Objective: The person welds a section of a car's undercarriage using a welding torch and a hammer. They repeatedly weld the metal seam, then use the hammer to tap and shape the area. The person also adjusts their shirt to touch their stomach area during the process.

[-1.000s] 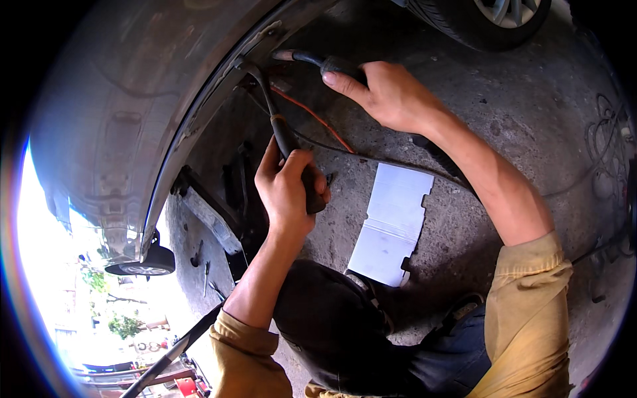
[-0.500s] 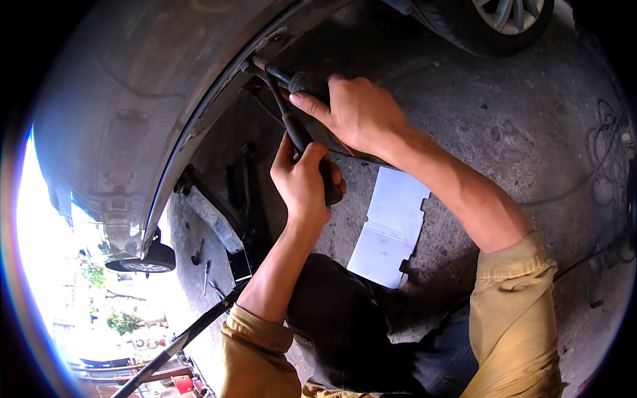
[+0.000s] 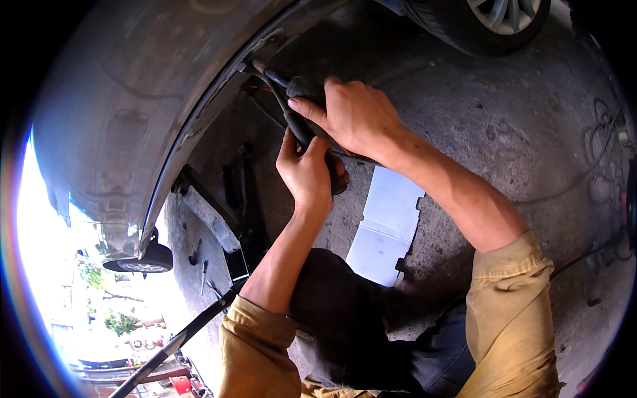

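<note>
Along the sill [image 3: 211, 104] of a grey metallic car [image 3: 126, 119], the left hand [image 3: 306, 171] grips a black-handled metal rod [image 3: 296, 123], the right hand [image 3: 361, 119] a black tubular tool [image 3: 293, 85]; both look stiff, best held by their handles [image 3: 308, 92].

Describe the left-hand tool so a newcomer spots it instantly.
Find the big grey car body at upper left, then its slanting lower edge. Near it, the left hand holds the dark-handled tool. Of two tools converging on that edge, it is the lower, slimmer-shafted one; the black tool in the right hand lies above.
</note>
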A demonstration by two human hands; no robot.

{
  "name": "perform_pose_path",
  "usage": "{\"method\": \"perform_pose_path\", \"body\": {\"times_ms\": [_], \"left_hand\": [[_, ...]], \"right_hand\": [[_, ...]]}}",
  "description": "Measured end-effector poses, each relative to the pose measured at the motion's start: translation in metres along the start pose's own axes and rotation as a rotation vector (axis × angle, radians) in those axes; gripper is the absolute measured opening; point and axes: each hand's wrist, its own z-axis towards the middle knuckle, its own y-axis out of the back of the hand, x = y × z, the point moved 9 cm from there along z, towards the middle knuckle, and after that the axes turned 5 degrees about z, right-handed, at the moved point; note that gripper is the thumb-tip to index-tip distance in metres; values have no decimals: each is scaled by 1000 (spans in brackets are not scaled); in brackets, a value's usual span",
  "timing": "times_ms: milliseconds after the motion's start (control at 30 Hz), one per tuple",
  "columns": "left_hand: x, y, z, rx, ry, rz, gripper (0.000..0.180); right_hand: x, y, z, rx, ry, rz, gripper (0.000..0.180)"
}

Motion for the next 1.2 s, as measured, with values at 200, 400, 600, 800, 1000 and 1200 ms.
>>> {"method": "perform_pose_path", "body": {"times_ms": [200,400,600,800,1000,1200], "left_hand": [[5,-4,5,-17,-43,9,16],[4,-10,7,-48,-64,0,15],[2,-13,8,-83,-94,24,17],[6,-11,11,-84,-105,18,16],[0,-11,6,-111,-78,117,25],[-9,-11,1,-144,-112,192,36]], "right_hand": [[-1,-1,2,29,-26,12,63],[3,2,2,23,-14,5,63],[4,2,1,15,10,9,62],[5,2,1,11,7,14,60],[6,0,2,-15,20,-12,58],[11,3,0,-64,56,-48,57]]}}
